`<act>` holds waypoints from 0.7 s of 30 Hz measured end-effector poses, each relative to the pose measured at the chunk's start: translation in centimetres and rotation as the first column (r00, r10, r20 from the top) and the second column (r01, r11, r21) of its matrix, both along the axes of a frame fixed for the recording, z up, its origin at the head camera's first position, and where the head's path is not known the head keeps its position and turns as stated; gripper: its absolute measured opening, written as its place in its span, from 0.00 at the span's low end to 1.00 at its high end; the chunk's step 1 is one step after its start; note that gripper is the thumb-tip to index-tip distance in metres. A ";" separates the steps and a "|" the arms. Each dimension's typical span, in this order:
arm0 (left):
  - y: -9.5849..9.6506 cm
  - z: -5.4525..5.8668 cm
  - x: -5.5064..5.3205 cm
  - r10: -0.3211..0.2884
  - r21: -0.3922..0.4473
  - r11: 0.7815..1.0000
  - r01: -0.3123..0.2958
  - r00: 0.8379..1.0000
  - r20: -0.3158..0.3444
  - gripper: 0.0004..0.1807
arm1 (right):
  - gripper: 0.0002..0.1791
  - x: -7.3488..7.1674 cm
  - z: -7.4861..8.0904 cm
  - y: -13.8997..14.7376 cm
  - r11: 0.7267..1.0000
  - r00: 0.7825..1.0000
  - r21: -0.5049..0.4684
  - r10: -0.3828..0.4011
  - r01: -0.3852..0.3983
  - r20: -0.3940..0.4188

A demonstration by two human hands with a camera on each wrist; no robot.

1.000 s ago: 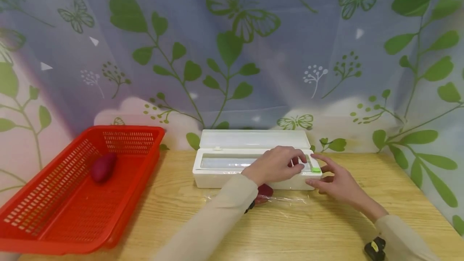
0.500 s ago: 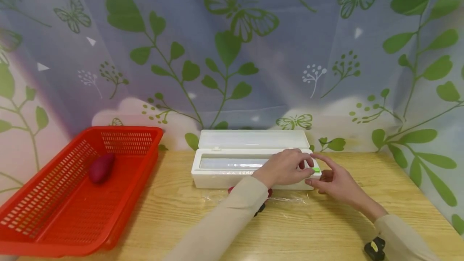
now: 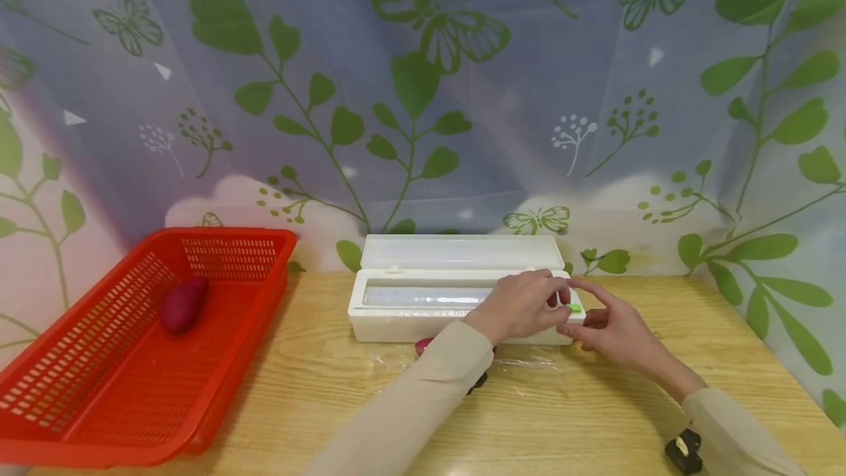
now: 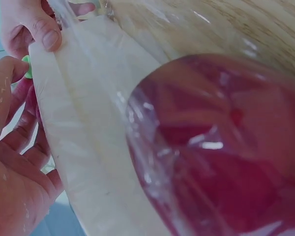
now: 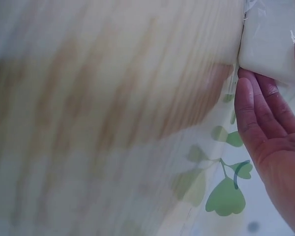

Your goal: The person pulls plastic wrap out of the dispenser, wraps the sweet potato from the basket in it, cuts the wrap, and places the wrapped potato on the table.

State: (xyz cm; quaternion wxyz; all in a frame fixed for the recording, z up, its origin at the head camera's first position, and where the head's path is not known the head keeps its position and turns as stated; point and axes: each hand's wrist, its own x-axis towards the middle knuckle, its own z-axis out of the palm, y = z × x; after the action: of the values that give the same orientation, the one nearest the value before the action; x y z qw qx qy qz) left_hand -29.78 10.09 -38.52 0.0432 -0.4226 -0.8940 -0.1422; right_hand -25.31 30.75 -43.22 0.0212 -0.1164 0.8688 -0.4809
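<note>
A white cling film dispenser [image 3: 396, 326] stands on the wooden table, its lid [image 3: 463, 252] raised and a film roll [image 3: 423, 296] inside. My left hand [image 3: 522, 305] reaches over the box's right end, thumb and finger pinching the green cutter slider [image 3: 574, 308]. My right hand [image 3: 617, 333] grips that same end, thumb at the front and fingers behind. Clear film [image 3: 529, 364] hangs over the front edge and spreads on the table. Beneath it lies a smooth purple-red oblong vegetable [image 4: 226, 147], mostly hidden by the left sleeve in the head view.
To the left, a red plastic basket [image 3: 231, 380] with perforated sides holds another purple-red oblong vegetable [image 3: 183, 305]. A patterned curtain [image 3: 423, 131] with leaves and butterflies rises directly behind the dispenser. Bare wood table [image 3: 529, 432] shows in front.
My left hand has moved a little to the right, onto the green slider, uncovering more of the roll. The right hand keeps its grip on the box's end.
</note>
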 end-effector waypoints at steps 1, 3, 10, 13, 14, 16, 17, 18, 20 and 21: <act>0.0 0.0 0.0 0.002 -0.008 1.000 -0.002 1.000 -0.010 0.09 | 0.44 0.0 0.0 0.0 1.000 1.000 -0.002 0.002 -0.002 0.002; -0.1 0.1 0.1 0.004 -0.022 1.000 -0.005 1.000 -0.030 0.08 | 0.44 0.0 0.0 0.0 1.000 1.000 -0.004 0.004 -0.004 0.004; -0.2 0.3 0.4 0.010 -0.071 0.997 -0.021 0.989 -0.150 0.10 | 0.44 -0.2 0.2 0.2 1.000 1.000 0.000 0.016 -0.016 -0.007; -0.2 0.3 0.5 0.018 -0.097 0.995 -0.036 0.983 -0.183 0.10 | 0.44 -0.3 0.1 0.3 1.000 1.000 -0.007 0.021 -0.021 -0.012; -0.3 0.3 0.6 0.020 -0.106 0.994 -0.041 0.982 -0.189 0.10 | 0.44 -0.3 0.1 0.3 1.000 1.000 -0.007 0.024 -0.024 -0.015; -0.2 0.3 0.7 0.024 -0.123 0.991 -0.049 0.980 -0.198 0.10 | 0.44 -0.2 0.1 0.3 1.000 1.000 -0.011 0.020 -0.020 -0.010; -0.2 0.3 0.7 0.026 -0.132 0.990 -0.053 0.978 -0.205 0.10 | 0.44 -0.2 0.1 0.3 1.000 1.000 -0.014 0.017 -0.017 -0.009; -0.2 0.3 0.8 0.027 -0.138 0.989 -0.057 0.977 -0.212 0.10 | 0.44 -0.1 0.1 0.3 1.000 1.000 -0.012 0.019 -0.019 -0.009; -0.2 0.2 0.9 0.033 -0.143 0.987 -0.067 0.973 -0.228 0.11 | 0.44 0.0 0.1 0.3 1.000 1.000 -0.013 0.024 -0.024 -0.014; -0.2 0.2 1.0 0.036 -0.143 0.987 -0.071 0.971 -0.238 0.11 | 0.44 0.0 0.1 0.3 1.000 1.000 -0.017 0.023 -0.023 -0.014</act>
State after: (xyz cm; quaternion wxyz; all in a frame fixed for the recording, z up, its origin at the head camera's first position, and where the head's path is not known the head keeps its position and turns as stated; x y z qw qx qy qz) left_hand -28.83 9.86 -38.31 0.1205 -0.4142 -0.9019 -0.0222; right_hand -25.34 31.07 -43.09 0.0197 -0.1298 0.8634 -0.4872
